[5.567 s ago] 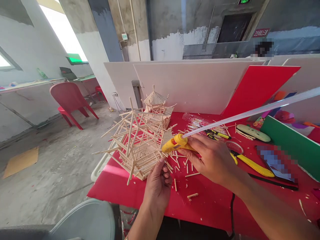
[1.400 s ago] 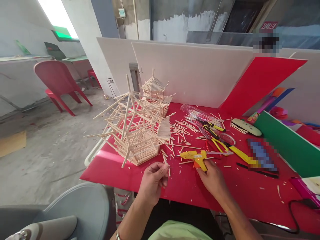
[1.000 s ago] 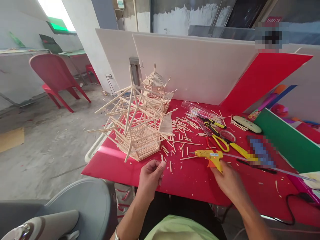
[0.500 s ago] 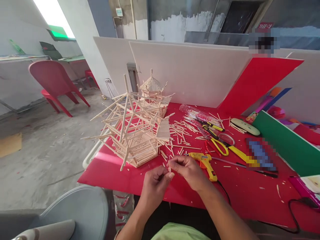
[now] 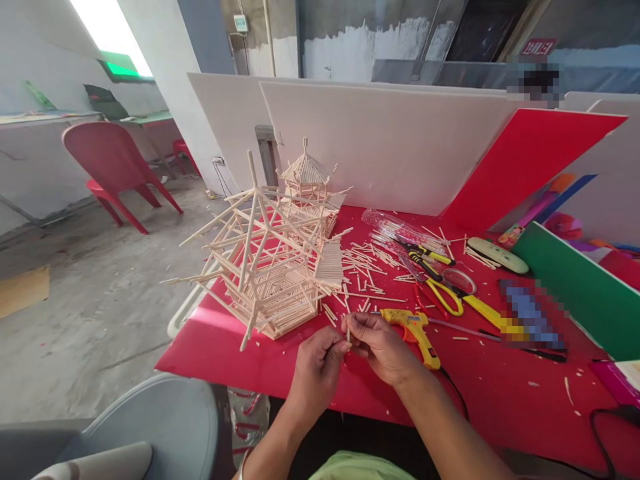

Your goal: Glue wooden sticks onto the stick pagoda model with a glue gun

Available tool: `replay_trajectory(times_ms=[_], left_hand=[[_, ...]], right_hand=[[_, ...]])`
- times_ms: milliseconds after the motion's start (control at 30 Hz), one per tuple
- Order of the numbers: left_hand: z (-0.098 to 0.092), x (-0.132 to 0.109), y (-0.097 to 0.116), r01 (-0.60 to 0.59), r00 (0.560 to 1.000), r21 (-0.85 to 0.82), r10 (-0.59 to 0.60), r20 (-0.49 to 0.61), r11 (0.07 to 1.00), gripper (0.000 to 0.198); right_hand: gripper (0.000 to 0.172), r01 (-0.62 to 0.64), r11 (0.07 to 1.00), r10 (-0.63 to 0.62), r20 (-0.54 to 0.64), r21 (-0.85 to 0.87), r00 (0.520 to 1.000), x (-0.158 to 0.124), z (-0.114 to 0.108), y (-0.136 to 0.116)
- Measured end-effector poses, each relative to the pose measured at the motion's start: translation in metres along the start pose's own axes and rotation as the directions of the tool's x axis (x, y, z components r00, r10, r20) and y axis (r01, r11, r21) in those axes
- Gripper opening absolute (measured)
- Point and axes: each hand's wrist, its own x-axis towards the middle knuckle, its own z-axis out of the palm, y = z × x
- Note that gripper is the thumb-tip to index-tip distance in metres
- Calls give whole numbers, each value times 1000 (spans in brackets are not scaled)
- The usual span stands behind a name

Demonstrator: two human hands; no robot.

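Note:
My left hand [image 5: 316,365] and my right hand [image 5: 381,344] meet over the near part of the red table [image 5: 480,393], and both pinch one short wooden stick [image 5: 348,329] between their fingertips. A large open frame of wooden sticks [image 5: 265,267] stands just beyond my left hand. Behind it rises a smaller stick pavilion [image 5: 307,190] with a pointed roof. The yellow glue gun [image 5: 415,325] lies on the table right beside my right hand, with no hand on it.
Loose cut sticks [image 5: 365,263] litter the table. Yellow scissors [image 5: 443,293], yellow pliers [image 5: 425,253], a bag of sticks [image 5: 395,230] and a green board [image 5: 575,287] lie to the right. White and red boards [image 5: 400,147] stand behind. A red chair [image 5: 107,160] is at left.
My right hand has laid the glue gun down on the table and come over to my left hand. Both hands now pinch the short stick that the left hand held alone.

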Motion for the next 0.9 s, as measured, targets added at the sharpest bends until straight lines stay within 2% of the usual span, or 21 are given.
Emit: replay_trajectory(times_ms=[67,133,200,267,300,367,433,500,567,633,700,733,833,900], left_hand=[[4,2,1,-1,999,25,2,-34,1000,32],[10,3,-1,118,992,-110,-121,-23,987,31],[16,4,-4,247,967,-264,-253,9,933,30],[19,5,-8,274,958,-269,-285,-3,923,27],[19,6,-10,237,968,-191,-248,-37,953,25],[17,9,-13,102,989,78,-93,-119,992,19],[14,11,-16,-2,984,333,60,-166,943,18],[11,13,-16,-15,979,444,102,-174,896,20],[10,15,-13,8,984,447,72,-161,894,25],[10,17,-7,24,989,352,28,-144,936,31],[11,20,-2,92,991,115,-80,-108,989,28],[11,22,1,156,985,-27,-158,-75,987,27],[11,25,4,349,928,-362,-373,3,864,30],[9,26,4,376,893,-488,-448,-35,788,32]], right_hand=[[35,5,1000,-5,-34,13,999,0,-4,1],[36,-1,1000,2,-52,31,999,1,-6,2],[37,-9,998,13,-63,55,998,2,-8,4],[39,-9,997,15,-78,75,997,3,-8,5],[40,-3,997,10,-89,80,996,3,-8,5],[39,23,997,-14,-116,80,993,2,-8,4],[39,61,996,-51,-135,65,990,-1,-9,0],[39,96,995,-92,-137,26,986,-5,-10,-6],[36,128,991,-132,-135,-37,982,-5,-11,-10],[33,154,982,-169,-136,-110,976,-3,-12,-11],[31,180,968,-204,-132,-177,970,2,-13,-9],[30,191,960,-219,-123,-204,968,4,-13,-8],[29,226,933,-264,-103,-281,959,4,-12,-4],[30,247,878,-317,-112,-409,942,0,-10,-2]])
